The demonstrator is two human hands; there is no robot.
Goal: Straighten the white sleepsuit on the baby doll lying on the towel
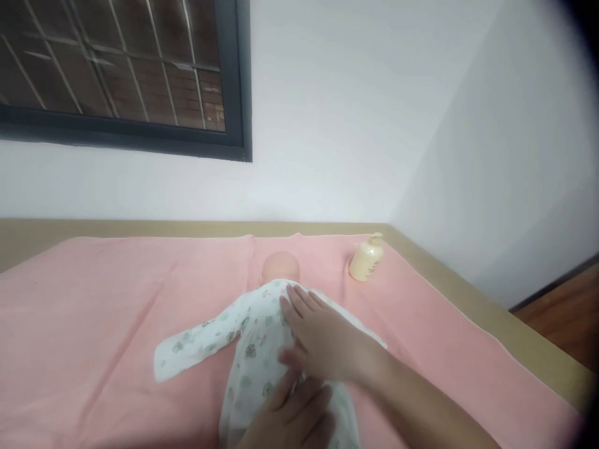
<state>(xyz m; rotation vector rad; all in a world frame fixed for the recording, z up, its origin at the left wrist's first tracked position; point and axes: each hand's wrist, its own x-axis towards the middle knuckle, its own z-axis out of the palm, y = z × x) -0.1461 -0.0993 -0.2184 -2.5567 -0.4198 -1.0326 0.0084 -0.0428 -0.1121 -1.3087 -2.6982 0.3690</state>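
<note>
A baby doll (281,267) lies on a pink sheet (93,299), dressed in a white printed onesie (253,349) with one sleeve stretched out to the left. My right hand (322,337) rests flat on the doll's chest, fingers stretched out and pointing toward the head. My left hand (290,418) lies flat on the lower part of the onesie at the bottom edge of the view, its fingers extended. Neither hand holds anything.
A pale yellow pump bottle (366,259) stands on the sheet at the back right, near the corner of the walls. The tan mattress edge (515,330) runs along the right. A dark-framed window (140,75) is up on the left wall.
</note>
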